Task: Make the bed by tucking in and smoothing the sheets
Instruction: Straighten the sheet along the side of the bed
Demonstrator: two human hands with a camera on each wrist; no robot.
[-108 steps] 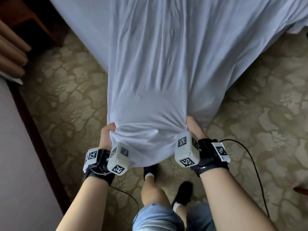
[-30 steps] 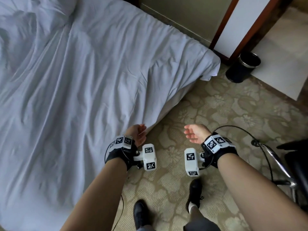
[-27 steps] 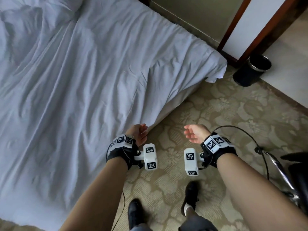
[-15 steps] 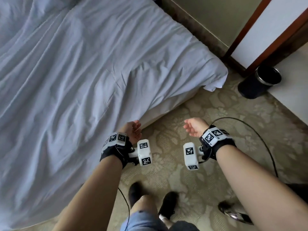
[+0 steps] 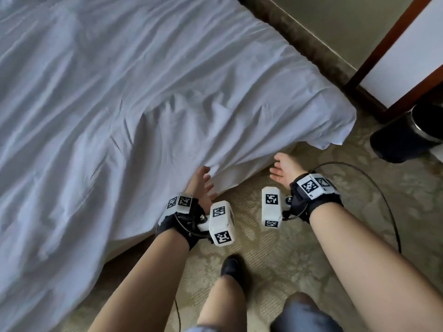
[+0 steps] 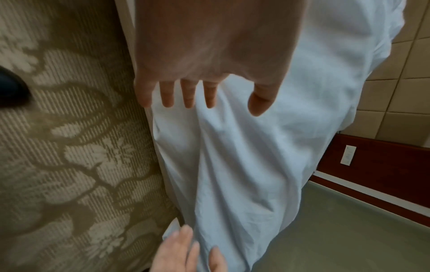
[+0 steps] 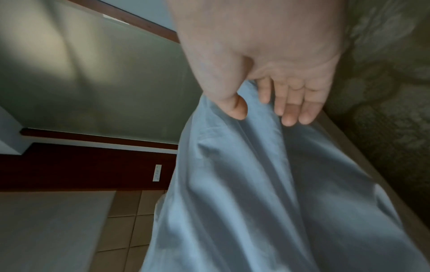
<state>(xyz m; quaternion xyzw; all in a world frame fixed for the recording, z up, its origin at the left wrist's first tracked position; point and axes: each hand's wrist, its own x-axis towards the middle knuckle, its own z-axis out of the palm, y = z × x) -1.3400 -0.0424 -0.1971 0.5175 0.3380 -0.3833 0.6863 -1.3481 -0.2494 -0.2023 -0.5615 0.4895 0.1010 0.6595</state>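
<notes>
Patterned beige carpet (image 5: 275, 248) covers the floor, with a dark waste bin (image 5: 407, 137) beside a wood-framed panel at upper right. The bed (image 5: 242, 174) runs diagonally from upper left toward the corner at right, its long axis roughly parallel to the wall behind it. A wrinkled white sheet (image 5: 143, 92) covers it, its loose edge draping over the near side and hanging untucked at the corner. Both forearms extend forward and slightly downward from the lower edge, each wrist carrying a marker-tagged camera block. The left hand (image 5: 201, 185) is spread, fingers straight and apart, at the sheet's hanging edge; contact cannot be confirmed. The right hand (image 5: 284, 170) is open, palm turned inward, fingers relaxed, just beside the draped edge near the corner; it grasps nothing.
</notes>
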